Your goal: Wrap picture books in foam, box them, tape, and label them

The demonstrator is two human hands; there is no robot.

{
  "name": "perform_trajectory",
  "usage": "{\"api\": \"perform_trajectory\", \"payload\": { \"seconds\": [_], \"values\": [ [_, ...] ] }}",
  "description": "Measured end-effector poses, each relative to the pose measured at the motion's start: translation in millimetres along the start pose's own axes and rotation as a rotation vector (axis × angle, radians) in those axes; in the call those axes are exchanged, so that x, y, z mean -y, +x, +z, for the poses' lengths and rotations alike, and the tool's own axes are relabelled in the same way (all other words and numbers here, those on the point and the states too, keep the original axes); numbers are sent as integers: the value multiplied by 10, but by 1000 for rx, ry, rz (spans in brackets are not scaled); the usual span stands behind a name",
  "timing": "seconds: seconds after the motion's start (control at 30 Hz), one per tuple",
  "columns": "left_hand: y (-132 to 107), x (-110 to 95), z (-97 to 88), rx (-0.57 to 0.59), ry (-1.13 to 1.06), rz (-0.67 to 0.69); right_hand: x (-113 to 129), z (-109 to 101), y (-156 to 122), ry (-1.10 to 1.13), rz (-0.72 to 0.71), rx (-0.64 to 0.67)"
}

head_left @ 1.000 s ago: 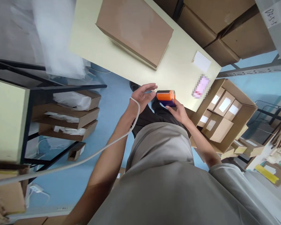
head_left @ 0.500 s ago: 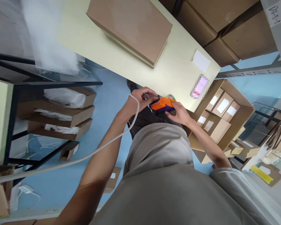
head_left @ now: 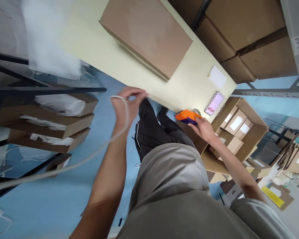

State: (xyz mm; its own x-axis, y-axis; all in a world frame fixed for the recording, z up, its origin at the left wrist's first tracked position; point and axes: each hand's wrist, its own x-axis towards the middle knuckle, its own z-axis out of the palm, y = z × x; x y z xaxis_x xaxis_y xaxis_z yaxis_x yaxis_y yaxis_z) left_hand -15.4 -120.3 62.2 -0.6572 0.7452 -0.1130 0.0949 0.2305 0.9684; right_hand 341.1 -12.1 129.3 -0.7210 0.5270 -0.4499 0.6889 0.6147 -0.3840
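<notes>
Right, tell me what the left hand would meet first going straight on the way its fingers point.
Probably the near edge of the flat, pale yellow tabletop, just ahead of the left hand; depth is unclear, so it might pass above or below that edge.

Grey short-sleeved shirt, creased near the hem; black trousers, white-striped at nine o'clock; pale cable across the left wrist.

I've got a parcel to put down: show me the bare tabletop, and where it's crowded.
The pale-yellow table has bare room between the large cardboard box and the smartphone and white paper, and again left of the box. The near right corner is crowded: smartphone, tape dispenser in the right hand by the edge, and the box-filled open carton alongside.
</notes>
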Motion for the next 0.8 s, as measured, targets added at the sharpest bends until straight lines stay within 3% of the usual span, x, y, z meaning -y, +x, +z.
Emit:
{"api": "perform_trajectory", "payload": {
  "seconds": [0.03, 0.13, 0.27, 0.5, 0.8],
  "values": [
    [110, 91, -44, -59, -1, 14, -96, -3, -24, -42, 20, -16],
    [351, 309, -68, -22, -25, 9, -321, 17, -23, -167, 68, -93],
    [515, 478, 128, -37, -91, -20, -438, 110, 222, -286, 150, -201],
    [786, 776, 446, -77, -170, -66, -495, 344, 714, -294, 290, -302],
    [953, 955, 768, -241, -164, -130, -380, 590, 817, -238, 344, -343]
  ]
}}
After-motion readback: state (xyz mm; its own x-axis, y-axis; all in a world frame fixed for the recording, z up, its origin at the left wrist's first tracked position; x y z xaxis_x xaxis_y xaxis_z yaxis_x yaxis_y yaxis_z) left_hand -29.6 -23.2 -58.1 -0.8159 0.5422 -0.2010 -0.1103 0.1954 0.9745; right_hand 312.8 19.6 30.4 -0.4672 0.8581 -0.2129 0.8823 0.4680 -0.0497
